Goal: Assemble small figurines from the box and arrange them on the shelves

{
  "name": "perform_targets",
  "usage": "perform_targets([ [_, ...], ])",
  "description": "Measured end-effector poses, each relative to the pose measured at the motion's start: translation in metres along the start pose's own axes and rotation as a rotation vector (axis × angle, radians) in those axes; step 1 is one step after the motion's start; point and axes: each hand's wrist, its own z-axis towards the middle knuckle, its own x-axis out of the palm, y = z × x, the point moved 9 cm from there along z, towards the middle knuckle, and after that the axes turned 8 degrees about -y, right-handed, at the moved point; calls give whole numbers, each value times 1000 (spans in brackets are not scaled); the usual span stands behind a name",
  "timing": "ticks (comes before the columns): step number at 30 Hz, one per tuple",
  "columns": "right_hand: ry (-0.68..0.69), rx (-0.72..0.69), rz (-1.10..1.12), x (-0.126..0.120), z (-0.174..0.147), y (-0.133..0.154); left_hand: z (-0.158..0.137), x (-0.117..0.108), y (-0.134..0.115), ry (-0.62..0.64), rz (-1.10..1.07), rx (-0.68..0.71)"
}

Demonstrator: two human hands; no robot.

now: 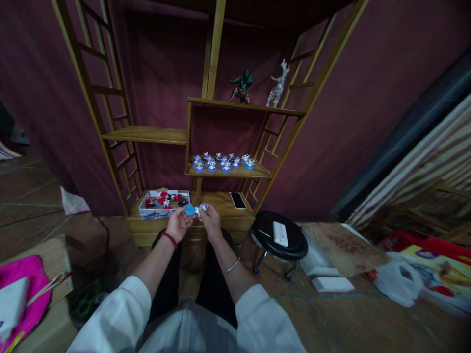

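In front of the low shelf, both my hands hold a small toy figurine [200, 210] tipped on its side, its round blue base [190, 210] turned to the left. My left hand [179, 224] has its thumb and fingers at the base. My right hand [211, 220] pinches the white and blue figure end. Just left of my hands is an open cardboard box [151, 214] holding several red, black and blue figurines [167, 199]. Above, on the middle shelf [228, 172], several similar white and blue figurines [212, 165] stand upright in rows.
A phone [237, 200] lies on the lower shelf at right. A dark green figure [242, 86] and a clear deer statue [278, 84] stand higher up. To my right is a black stool [262, 234] with a white object [280, 233] on it. A plastic bag [399, 282] lies farther right.
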Motion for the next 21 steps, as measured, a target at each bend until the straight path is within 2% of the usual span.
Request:
perform_targets([
  [4,-14,93,186,-11,-14,0,-12,3,9,26,-38,-14],
  [11,2,142,289,-22,-25,8,-25,11,15,73,-31,11],
  [21,26,89,352,-29,-33,21,-34,17,26,135,-114,-16],
])
